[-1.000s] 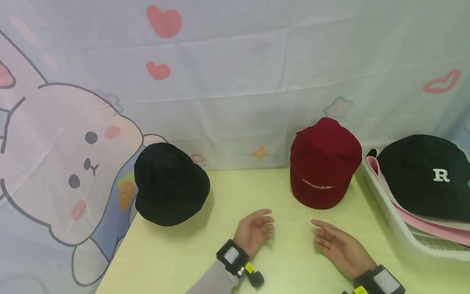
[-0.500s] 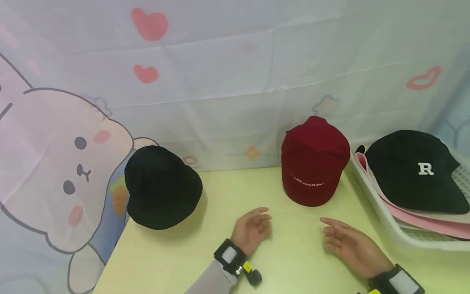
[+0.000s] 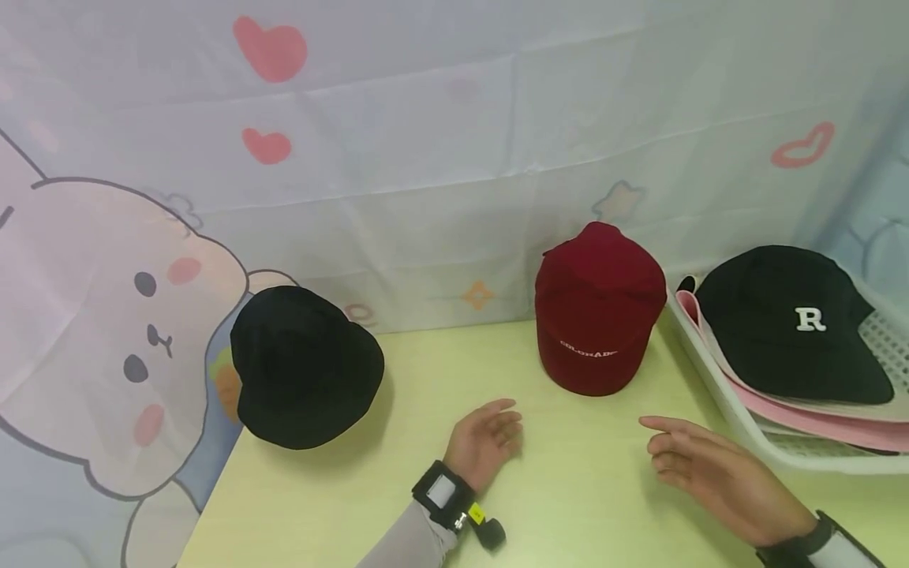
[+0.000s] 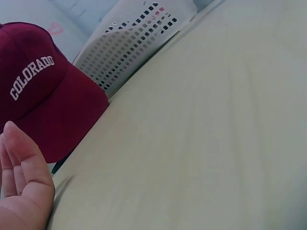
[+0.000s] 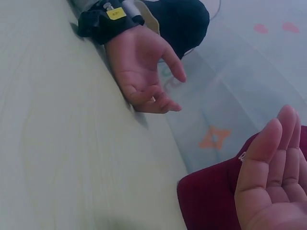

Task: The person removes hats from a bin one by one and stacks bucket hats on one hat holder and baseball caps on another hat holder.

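In the head view a dark red baseball cap (image 3: 598,312) lettered COLORADO stands at the back of the table, between and beyond both hands. At the back left sits a black bucket hat (image 3: 305,367). My left hand (image 3: 484,443) rests by the table top with relaxed fingers and holds nothing. To its right, my right hand (image 3: 724,473) is apart from the cap, its fingers fairly straight and holding nothing. A black cap with a white R (image 3: 788,323) lies on top of other hats in the white basket (image 3: 738,418) at the right.
The pale yellow table (image 3: 426,379) ends at a printed cloth backdrop (image 3: 412,158) with a rabbit and hearts. A pink hat brim (image 3: 838,426) sticks out under the R cap. Each wrist wears a black strap with a small camera.
My right hand has moved to the right, toward the basket's near side. The left hand has stayed almost in place. The head view has shifted slightly to the right.
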A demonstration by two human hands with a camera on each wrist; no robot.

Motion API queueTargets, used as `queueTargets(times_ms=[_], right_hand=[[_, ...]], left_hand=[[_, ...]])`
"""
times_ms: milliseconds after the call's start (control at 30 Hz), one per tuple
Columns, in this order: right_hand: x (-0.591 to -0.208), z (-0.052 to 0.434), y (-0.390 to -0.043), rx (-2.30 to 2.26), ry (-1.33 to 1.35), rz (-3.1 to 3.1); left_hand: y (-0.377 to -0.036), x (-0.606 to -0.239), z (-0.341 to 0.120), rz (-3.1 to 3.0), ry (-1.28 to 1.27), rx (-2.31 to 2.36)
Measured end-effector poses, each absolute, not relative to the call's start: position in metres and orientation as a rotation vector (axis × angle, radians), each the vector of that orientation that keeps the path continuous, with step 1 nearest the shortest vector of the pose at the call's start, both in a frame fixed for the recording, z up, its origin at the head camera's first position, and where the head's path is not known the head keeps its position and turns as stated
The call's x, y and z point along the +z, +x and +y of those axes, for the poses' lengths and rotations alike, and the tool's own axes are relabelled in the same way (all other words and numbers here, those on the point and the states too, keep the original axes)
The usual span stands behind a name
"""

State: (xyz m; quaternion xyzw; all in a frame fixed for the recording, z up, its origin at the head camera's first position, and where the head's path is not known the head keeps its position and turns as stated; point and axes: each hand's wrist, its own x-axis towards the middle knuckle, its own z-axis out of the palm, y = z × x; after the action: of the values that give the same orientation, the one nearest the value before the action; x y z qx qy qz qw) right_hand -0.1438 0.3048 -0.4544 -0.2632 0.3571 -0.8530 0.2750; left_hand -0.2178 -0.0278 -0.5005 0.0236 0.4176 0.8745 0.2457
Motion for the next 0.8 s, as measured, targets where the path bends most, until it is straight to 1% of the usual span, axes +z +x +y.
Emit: queueTargets(times_ms=[133, 300, 400, 500, 600, 800], right_hand=[[-0.44, 0.311, -0.141, -2.228, -0.772, 1.063], [-0.422, 0.326, -0.138, -2.146, -0.808, 1.406], [-0.413, 0.336, -0.136, -2.096, -0.903, 1.596], [-0.405, 0.345, -0.135, -2.012, -0.943, 1.817], [-0.394, 0.353, -0.133, -1.835, -0.843, 2.127], [-0.371, 0.364, -0.138, -1.402, -0.386, 2.608]], left_hand=[[-0.216, -0.5, -0.029, 1.134, 0.068, 2.397], [-0.216, -0.501, -0.03, 1.129, 0.093, 2.406], [-0.217, -0.503, -0.029, 1.13, 0.102, 2.404], [-0.217, -0.504, -0.028, 1.134, 0.101, 2.399], [-0.217, -0.503, -0.027, 1.148, 0.102, 2.396], [-0.216, -0.501, -0.026, 1.186, 0.116, 2.386]])
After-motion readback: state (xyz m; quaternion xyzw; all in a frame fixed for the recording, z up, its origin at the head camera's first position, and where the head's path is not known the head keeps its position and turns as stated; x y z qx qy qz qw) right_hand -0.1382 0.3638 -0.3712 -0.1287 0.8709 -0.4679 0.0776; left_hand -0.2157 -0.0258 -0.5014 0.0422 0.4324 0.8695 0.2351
